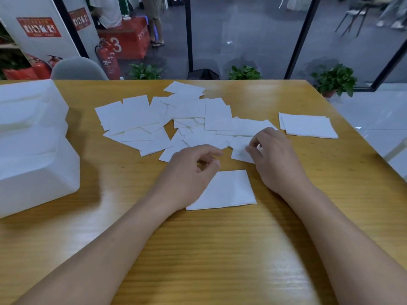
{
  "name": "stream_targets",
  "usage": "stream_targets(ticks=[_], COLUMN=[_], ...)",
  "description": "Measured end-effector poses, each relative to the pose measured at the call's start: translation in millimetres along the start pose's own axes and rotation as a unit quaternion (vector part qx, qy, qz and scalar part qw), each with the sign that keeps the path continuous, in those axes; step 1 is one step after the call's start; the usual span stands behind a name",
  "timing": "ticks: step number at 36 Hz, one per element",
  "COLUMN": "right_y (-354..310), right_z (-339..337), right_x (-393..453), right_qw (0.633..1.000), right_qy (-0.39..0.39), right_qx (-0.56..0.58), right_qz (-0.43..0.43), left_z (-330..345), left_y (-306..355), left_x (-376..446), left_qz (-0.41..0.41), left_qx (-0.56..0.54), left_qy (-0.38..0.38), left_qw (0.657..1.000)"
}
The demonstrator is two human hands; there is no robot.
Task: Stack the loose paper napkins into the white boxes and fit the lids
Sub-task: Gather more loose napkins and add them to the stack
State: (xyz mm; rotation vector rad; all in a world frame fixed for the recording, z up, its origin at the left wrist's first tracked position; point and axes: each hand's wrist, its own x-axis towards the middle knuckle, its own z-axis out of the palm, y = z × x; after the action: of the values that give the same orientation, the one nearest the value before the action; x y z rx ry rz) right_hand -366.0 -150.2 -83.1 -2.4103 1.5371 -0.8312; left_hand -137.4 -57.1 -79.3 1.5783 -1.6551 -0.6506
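Observation:
Several loose white paper napkins point(154, 122) lie scattered across the middle of the wooden table point(220, 249). A small squared stack of napkins point(229, 190) sits in front of me, its left corner under my left hand point(189, 172), whose fingers hang loosely curled and hold nothing. My right hand point(273, 157) pinches the edge of a loose napkin point(240, 148) at the near right of the pile. Another neat napkin stack point(308, 126) lies at the far right. White plastic boxes point(33, 155) stand at the left edge.
The table's right edge runs diagonally close to the far-right stack. A grey chair back point(77, 69) stands behind the table's far left. Potted plants point(334, 80) and fire extinguishers point(108, 58) stand on the floor beyond a glass partition.

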Motion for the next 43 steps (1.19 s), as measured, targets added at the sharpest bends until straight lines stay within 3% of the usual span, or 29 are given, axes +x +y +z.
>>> stream_targets(ticks=[10,17,21,24,27,32,35,38,43], right_y=[1,6,-5,-29,-53,-60,-51,-43,-40], right_z=[3,4,-5,-9,-4,-7,-11,-16,-21], right_x=[-4,-4,-10,-23,-34,-38,-33,-29,-26], right_qw=[1.000,0.998,0.993,0.965,0.947,0.940,0.966,0.982,0.953], right_qy=[-0.023,0.017,0.025,-0.029,-0.073,-0.079,-0.018,-0.030,-0.066], right_qx=[-0.008,0.048,0.112,0.262,0.309,0.322,0.244,0.170,0.296], right_qz=[0.007,0.033,0.009,-0.014,-0.050,-0.075,-0.083,-0.078,-0.005], left_z=[2,1,2,-2,-4,-10,-21,-28,-34], left_y=[-11,-14,-11,-3,2,-7,-9,-7,-9], left_x=[-12,-13,-15,-12,-8,-8,-9,-12,-12], left_qz=[0.055,0.070,0.071,0.039,0.007,-0.032,-0.013,0.015,0.026], left_qx=[0.075,0.075,-0.001,-0.104,-0.205,-0.163,-0.161,-0.181,-0.214], left_qy=[-0.081,-0.075,-0.014,0.010,0.023,0.048,0.022,-0.013,-0.010], left_qw=[0.992,0.992,0.997,0.994,0.978,0.985,0.987,0.983,0.976])
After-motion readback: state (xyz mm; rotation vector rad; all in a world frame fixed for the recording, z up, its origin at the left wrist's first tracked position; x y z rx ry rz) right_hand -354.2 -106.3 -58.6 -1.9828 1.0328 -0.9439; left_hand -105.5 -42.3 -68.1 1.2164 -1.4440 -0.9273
